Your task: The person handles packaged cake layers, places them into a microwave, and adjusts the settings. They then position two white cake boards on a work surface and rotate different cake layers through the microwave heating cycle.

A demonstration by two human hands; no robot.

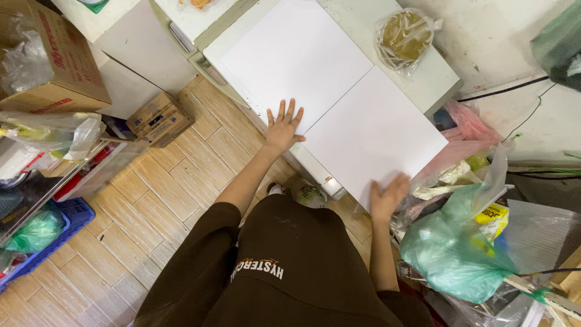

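- two white sheets lie side by side on a pale appliance top that serves as the surface point(437, 77); the near sheet point(372, 133) sits at the surface's near corner and overhangs its edge toward the person; the far sheet point(293, 57) lies just beyond it, their edges touching along one straight seam
- the left hand point(283, 128) lies flat with fingers spread wide, on the surface's near edge at the far sheet's near corner, right by the seam; it grips nothing, it only presses down
- the right hand point(387, 197) is at the near sheet's overhanging corner, fingers loosely open; it is blurred, so whether it pinches the sheet's edge or merely touches it, i cannot tell
- judged from this, the step is squaring the near sheet against the far one; it would go best with the left hand kept flat as an anchor so the far sheet cannot slide, and the right hand nudging lightly from the corner; a hard push could buckle the overhang or ride one sheet over the other
- beyond the near sheet, at the surface's far side, rests a clear bag of brown discs point(403, 37); well clear of the seam
- right of the near sheet, below the surface's edge, a green plastic bag point(451, 248) and a pink bag point(469, 121) crowd in; the overhanging corner could snag there
- left of the surface, a wood-look tiled floor point(151, 206) with a small cardboard box point(158, 118)
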